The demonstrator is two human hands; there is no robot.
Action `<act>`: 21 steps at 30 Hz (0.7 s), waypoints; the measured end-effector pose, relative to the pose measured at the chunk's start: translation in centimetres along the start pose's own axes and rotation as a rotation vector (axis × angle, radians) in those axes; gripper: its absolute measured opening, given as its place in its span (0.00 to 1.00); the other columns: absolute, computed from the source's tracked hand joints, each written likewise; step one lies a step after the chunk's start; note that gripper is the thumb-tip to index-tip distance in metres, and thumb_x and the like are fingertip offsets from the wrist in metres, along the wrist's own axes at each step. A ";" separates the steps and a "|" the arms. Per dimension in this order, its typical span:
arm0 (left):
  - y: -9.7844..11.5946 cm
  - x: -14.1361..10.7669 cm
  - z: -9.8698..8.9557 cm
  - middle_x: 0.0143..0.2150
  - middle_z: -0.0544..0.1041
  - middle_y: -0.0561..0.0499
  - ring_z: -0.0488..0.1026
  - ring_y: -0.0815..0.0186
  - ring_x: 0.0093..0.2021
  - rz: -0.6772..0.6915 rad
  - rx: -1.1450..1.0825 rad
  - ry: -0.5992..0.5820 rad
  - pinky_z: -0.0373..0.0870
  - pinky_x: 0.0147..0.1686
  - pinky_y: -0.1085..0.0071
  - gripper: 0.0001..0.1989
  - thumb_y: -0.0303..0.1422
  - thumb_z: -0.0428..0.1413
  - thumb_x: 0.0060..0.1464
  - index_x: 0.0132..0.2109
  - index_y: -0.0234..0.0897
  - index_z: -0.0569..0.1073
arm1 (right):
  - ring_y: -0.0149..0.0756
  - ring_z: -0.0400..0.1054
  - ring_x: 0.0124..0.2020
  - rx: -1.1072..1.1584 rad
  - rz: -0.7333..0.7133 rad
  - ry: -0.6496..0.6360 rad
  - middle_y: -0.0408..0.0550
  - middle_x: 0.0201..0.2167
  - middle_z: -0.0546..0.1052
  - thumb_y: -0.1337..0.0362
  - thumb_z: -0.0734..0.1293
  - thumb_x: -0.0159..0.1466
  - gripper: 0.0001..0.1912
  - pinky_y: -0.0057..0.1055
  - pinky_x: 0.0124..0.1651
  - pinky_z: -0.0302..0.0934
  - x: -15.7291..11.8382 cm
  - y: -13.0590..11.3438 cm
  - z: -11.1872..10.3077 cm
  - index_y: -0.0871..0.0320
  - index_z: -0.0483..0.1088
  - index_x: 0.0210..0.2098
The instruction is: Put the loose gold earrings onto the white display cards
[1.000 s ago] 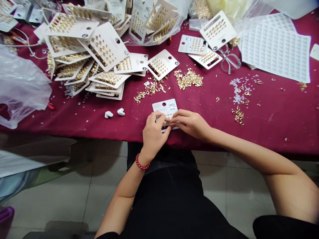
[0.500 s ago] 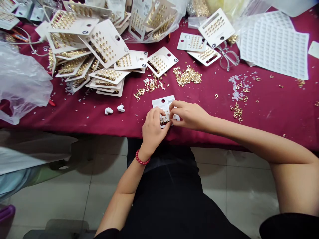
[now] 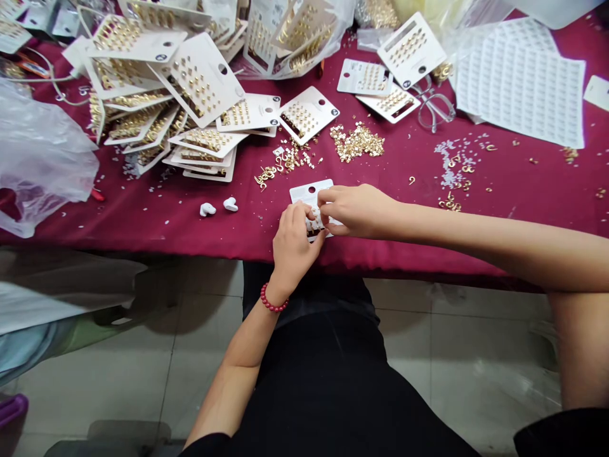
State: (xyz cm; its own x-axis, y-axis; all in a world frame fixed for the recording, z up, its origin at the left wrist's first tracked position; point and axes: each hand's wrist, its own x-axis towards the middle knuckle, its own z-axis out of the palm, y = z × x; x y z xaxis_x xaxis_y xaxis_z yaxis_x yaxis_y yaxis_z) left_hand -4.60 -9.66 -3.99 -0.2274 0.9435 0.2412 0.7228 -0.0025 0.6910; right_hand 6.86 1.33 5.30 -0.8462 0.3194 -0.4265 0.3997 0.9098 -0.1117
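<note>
A white earring card (image 3: pixel 303 193) with small gold pieces on it lies at the table's near edge. My left hand (image 3: pixel 294 240), with a red bead bracelet (image 3: pixel 273 299) at the wrist, grips the card's left and lower part between thumb and fingers. Over the card's right side my right hand (image 3: pixel 356 211) is closed in a pinch against its face. Whatever those fingertips hold is too small and hidden to name. Beyond the card are a heap of tiny gold pieces (image 3: pixel 358 142) and some gold hook-shaped pieces (image 3: pixel 267 174).
Filled earring cards (image 3: pixel 202 79) are piled at the back left, beside a clear plastic bag (image 3: pixel 42 152). White earbuds (image 3: pixel 230 204) lie left of my hands. Glasses (image 3: pixel 435 108), printed sticker sheets (image 3: pixel 518 82) and scattered clear bits (image 3: pixel 447 162) occupy the right side of the maroon cloth.
My right hand has shifted slightly left and up over the card, and its forearm has swung up to lie more level. The left hand keeps its grip on the card.
</note>
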 end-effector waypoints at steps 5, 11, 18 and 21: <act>-0.1 0.0 0.0 0.42 0.70 0.50 0.67 0.60 0.43 0.010 0.010 -0.008 0.64 0.41 0.67 0.15 0.36 0.61 0.54 0.41 0.41 0.61 | 0.37 0.65 0.44 -0.024 0.006 0.007 0.53 0.44 0.74 0.65 0.63 0.65 0.09 0.26 0.26 0.44 0.1 -0.3 0.2 0.62 0.72 0.41; 0.0 0.0 -0.1 0.41 0.69 0.50 0.67 0.60 0.43 0.009 0.014 -0.010 0.65 0.42 0.67 0.13 0.34 0.59 0.55 0.41 0.42 0.60 | 0.37 0.65 0.43 -0.048 -0.033 0.012 0.53 0.43 0.75 0.67 0.63 0.64 0.09 0.27 0.26 0.44 0.4 -0.3 0.5 0.62 0.72 0.41; 0.1 0.0 -0.1 0.41 0.69 0.50 0.67 0.61 0.43 -0.007 0.024 -0.009 0.66 0.42 0.67 0.13 0.34 0.60 0.55 0.41 0.41 0.61 | 0.37 0.65 0.43 -0.109 -0.029 0.009 0.53 0.42 0.75 0.68 0.61 0.66 0.09 0.29 0.25 0.41 0.3 -0.5 0.7 0.63 0.72 0.40; 0.1 0.1 -0.1 0.40 0.70 0.50 0.68 0.61 0.43 0.004 0.018 0.006 0.67 0.42 0.67 0.14 0.35 0.62 0.53 0.40 0.41 0.63 | 0.37 0.66 0.43 -0.114 -0.037 0.031 0.53 0.41 0.74 0.67 0.61 0.66 0.09 0.29 0.25 0.41 0.2 -0.4 0.9 0.63 0.72 0.39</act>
State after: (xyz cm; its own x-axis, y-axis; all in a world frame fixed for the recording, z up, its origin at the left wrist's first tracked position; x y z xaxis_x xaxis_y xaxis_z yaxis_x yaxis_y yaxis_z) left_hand -4.60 -9.60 -3.88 -0.2281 0.9414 0.2485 0.7358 -0.0005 0.6772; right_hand 6.88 0.79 4.45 -0.8708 0.2911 -0.3961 0.3265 0.9449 -0.0233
